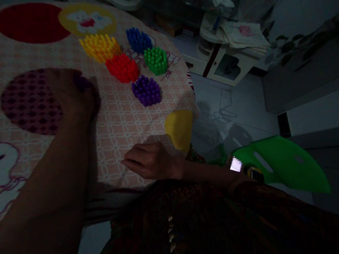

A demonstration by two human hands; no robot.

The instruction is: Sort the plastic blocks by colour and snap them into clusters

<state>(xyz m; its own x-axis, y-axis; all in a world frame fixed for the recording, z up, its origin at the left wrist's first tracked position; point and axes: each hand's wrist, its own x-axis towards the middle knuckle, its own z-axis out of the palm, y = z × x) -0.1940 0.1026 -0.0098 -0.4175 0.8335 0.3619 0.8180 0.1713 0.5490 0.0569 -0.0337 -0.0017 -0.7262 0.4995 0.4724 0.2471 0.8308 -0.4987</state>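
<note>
My left hand (71, 93) reaches across the tablecloth, its fingers curled round a small purple object (81, 82). Most of that object is hidden by the hand, so its kind does not show. Near the table's front edge rests my right hand (148, 159), fingers folded together, with nothing seen in it. Beyond both hands stand tight clusters of upright plastic sticks: purple sticks (146, 90), red sticks (122, 68), green sticks (156, 61), yellow sticks (100, 48) and blue sticks (139, 40). The purple cluster is the nearest one to my right hand.
A patterned cloth (114, 127) covers the round-edged table. To the right, a green plastic chair (288, 165) stands beside me on the tiled floor (214, 96). A white cabinet (229, 66) with papers on top is farther back. The room is dim.
</note>
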